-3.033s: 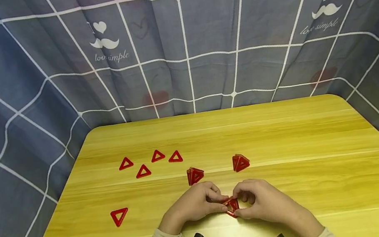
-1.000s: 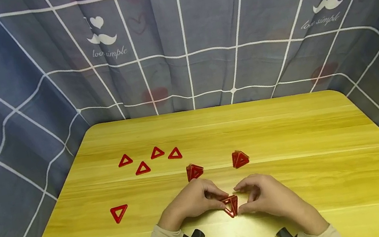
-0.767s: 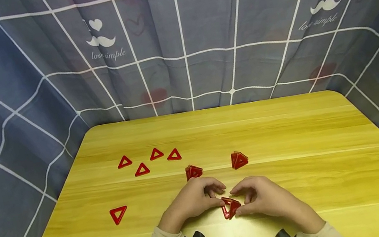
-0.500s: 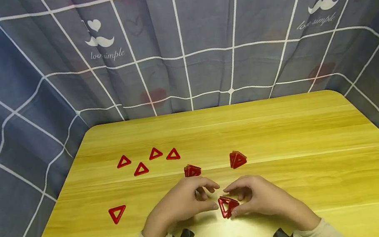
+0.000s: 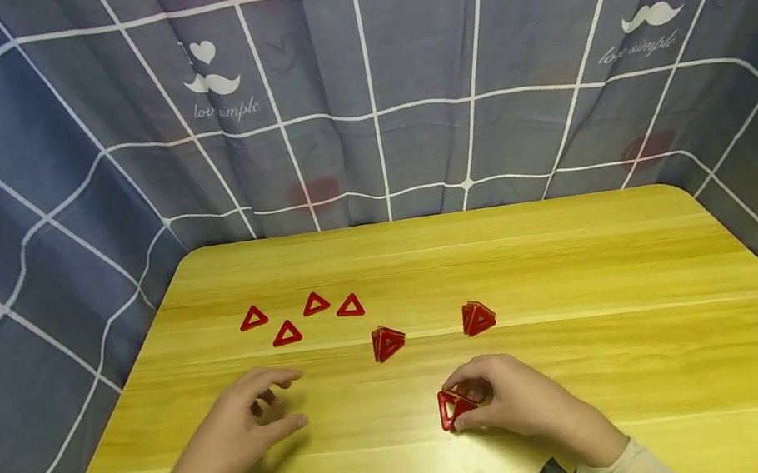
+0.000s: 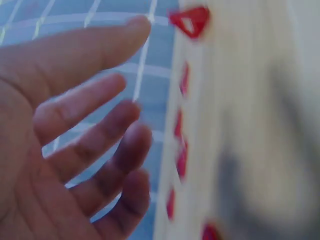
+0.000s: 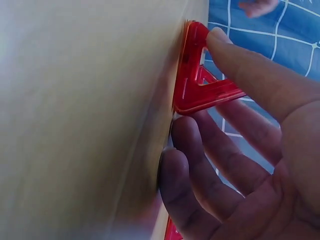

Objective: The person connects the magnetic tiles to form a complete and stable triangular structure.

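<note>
My right hand (image 5: 525, 397) holds a partly built pyramid of red, see-through triangular building tiles (image 5: 448, 410) at the table's near middle. In the right wrist view, the thumb presses one tile (image 7: 192, 92) from above and the fingers are behind it; the pyramid stands on the table. My left hand (image 5: 238, 430) hovers over the left side, fingers apart and holding nothing. Beneath it, the lone tile is hidden in the head view; a red piece (image 6: 210, 232) peeks in at the bottom of the blurred left wrist view.
Several flat red triangular tiles (image 5: 287, 333) lie at the back left of the wooden table (image 5: 581, 260). Two finished-looking red pyramids, a left one (image 5: 388, 342) and a right one (image 5: 478, 318), stand beyond the hands. A grid-patterned curtain (image 5: 323, 94) encloses the back and sides.
My left hand has let go of the pyramid and moved left, over the lone tile. My right hand keeps hold of the pyramid, which has turned so an open-framed tile faces left.
</note>
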Demonstrator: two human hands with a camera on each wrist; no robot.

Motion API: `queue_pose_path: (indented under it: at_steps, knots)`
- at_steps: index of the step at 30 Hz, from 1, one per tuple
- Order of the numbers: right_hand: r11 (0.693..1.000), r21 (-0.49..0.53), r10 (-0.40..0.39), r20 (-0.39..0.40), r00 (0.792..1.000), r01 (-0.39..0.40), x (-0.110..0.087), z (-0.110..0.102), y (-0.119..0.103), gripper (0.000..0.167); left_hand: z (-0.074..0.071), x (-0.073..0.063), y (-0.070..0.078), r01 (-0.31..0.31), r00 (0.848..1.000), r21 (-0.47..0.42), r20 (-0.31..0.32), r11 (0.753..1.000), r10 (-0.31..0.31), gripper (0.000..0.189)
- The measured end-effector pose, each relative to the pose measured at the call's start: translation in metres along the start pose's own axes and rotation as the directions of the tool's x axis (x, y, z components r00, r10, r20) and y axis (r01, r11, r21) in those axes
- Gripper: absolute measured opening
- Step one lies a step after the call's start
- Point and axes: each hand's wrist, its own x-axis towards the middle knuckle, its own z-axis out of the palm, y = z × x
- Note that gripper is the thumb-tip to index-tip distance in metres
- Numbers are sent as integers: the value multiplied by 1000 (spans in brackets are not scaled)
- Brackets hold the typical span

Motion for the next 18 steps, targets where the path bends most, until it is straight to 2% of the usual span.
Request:
queue_pose_path:
  at_steps: [3, 7, 13, 18]
  knots:
    - [1000, -6, 12, -4, 1000, -12, 1, 0, 1, 36, -14, -12, -26, 42, 996, 36, -77, 998, -39, 57]
    - [1000, -19, 18, -15, 1000, -18, 2, -1, 3, 36, -25, -23, -50, 98, 989, 76, -114, 992, -89, 64]
    - [1000, 0, 20, -14, 1000, -20, 3, -4, 6, 36, -25, -30, -66, 163, 982, 143, -114, 976, -147, 61]
    - [1000, 1, 10, 0, 1000, -10, 4, -7, 7, 37, -25, -30, -74, 178, 980, 176, -115, 968, -159, 57]
